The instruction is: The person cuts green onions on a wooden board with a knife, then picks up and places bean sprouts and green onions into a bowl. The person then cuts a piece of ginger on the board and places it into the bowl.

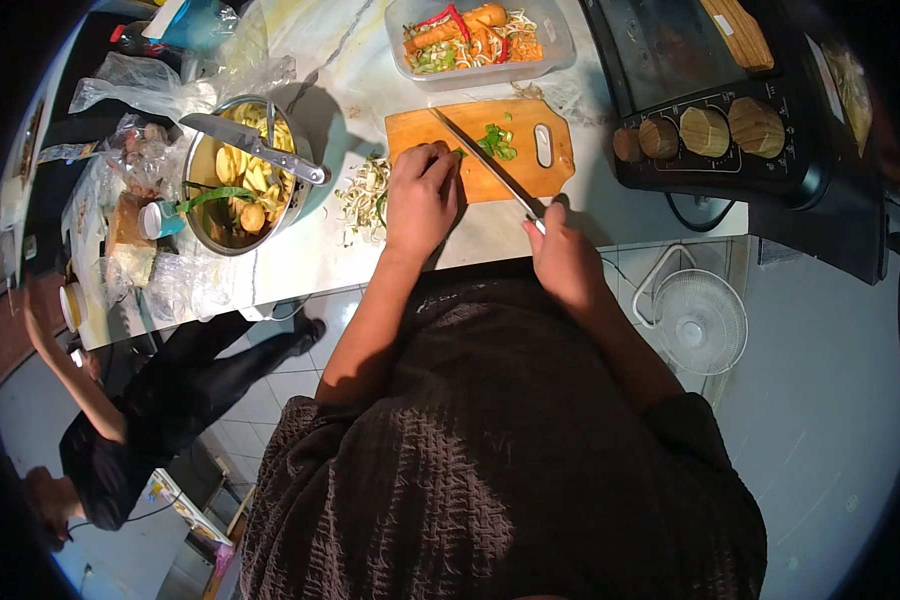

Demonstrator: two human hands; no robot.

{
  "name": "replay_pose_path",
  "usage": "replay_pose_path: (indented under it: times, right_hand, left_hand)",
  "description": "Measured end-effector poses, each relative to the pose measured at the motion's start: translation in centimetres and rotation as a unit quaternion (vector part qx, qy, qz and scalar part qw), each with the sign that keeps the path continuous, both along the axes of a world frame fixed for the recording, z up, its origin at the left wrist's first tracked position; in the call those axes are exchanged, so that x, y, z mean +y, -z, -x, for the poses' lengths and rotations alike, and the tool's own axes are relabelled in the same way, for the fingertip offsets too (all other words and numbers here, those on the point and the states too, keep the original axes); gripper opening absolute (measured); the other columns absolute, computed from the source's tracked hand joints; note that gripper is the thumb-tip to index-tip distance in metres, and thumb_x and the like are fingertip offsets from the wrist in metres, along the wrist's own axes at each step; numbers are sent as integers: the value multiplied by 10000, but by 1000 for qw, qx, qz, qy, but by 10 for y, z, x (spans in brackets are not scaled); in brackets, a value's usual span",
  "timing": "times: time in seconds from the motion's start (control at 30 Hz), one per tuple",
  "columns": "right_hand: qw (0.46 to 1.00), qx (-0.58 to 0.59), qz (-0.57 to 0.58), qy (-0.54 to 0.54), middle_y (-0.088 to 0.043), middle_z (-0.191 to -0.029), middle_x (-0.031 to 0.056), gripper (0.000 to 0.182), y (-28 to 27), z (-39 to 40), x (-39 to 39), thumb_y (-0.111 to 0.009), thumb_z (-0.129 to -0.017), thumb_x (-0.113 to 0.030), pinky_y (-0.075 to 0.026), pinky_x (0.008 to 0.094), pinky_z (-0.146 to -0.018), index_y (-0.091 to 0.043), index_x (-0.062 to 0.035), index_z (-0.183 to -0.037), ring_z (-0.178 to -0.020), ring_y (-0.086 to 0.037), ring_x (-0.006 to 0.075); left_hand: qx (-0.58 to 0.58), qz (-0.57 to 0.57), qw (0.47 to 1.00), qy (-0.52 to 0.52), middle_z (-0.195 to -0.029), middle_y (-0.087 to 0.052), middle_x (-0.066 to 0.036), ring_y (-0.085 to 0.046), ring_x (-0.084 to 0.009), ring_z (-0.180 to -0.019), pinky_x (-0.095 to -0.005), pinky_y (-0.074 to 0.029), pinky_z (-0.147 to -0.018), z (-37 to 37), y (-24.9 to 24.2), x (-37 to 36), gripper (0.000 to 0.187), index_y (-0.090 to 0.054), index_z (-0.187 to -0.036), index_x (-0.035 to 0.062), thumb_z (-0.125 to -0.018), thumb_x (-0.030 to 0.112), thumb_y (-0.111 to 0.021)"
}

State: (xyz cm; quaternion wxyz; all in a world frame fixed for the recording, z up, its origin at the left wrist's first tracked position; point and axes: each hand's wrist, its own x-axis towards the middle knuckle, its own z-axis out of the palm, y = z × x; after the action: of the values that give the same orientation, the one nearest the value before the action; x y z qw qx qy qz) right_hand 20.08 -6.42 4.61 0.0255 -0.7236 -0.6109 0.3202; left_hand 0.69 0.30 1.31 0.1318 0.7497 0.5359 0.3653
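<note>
My left hand (422, 195) presses down on green onion at the near left of a wooden cutting board (545, 175); the onion under the fingers is mostly hidden. My right hand (562, 255) grips the handle of a long knife (480, 155), whose blade lies diagonally across the board. Chopped green pieces (496, 142) sit beside the blade near the board's middle. Pale trimmings (362, 198) lie on the counter left of the board.
A metal pot (232, 180) of cut vegetables with a cleaver (255, 146) across its rim stands at left. A plastic tub (480, 45) of vegetables sits behind the board. A black oven (730, 110) fills the right. Another person (140, 420) stands at lower left; a small fan (697, 320) is on the floor.
</note>
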Motion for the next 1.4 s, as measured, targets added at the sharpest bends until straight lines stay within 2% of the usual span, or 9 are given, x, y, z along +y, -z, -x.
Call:
replay_pose_path:
  times: [0.23,0.4,0.67,1.27,1.33,1.4]
  right_hand:
    - [1000,-4,-21,17,-657,-781,292,367,-1,-13,-13,-543,-993,-359,-510,580,-665,-439,-11,-1039,-783,-650,496]
    - [1000,16,-21,9,-653,-774,294,358,-5,-9,-11,-539,-995,-356,-508,582,-661,-438,-14,-1025,-775,-647,498]
    - [1000,22,7,-3,-652,-762,287,361,-11,0,-7,-527,-1001,-366,-512,567,-659,-436,-17,-1010,-763,-649,492]
    - [999,11,45,-25,-652,-785,305,433,8,0,3,-549,-992,-348,-506,565,-676,-390,33,-1122,-778,-647,496]
    - [999,1,-27,-35,-654,-778,298,458,13,-4,-5,-551,-991,-349,-507,559,-665,-384,43,-1157,-768,-649,491]
    - [999,9,-29,-30,-645,-783,307,425,17,-1,-3,-556,-992,-329,-494,569,-656,-378,31,-1130,-774,-637,503]
  left_hand:
    - [52,16,999,5,-967,-659,-113,-608,-313,-924,-403,-489,-831,7,-1,-1,165,-730,-975,43,-816,16,-696]
    - [-1,5,1000,-3,-942,-669,-119,-615,-321,-910,-401,-499,-812,3,4,5,141,-722,-963,30,-823,22,-707]
    - [3,9,1000,-8,-941,-664,-124,-614,-324,-913,-400,-501,-814,4,4,3,119,-718,-938,13,-820,34,-720]
    - [-13,-6,1000,-15,-934,-661,-119,-621,-318,-899,-399,-503,-802,2,8,3,109,-719,-923,14,-814,24,-722]
    - [-17,3,1000,-9,-932,-657,-122,-619,-322,-895,-402,-501,-801,4,7,4,116,-716,-929,15,-814,26,-723]
    - [-15,5,1000,-8,-934,-654,-121,-616,-324,-895,-406,-500,-800,5,5,3,114,-715,-928,17,-814,23,-719]
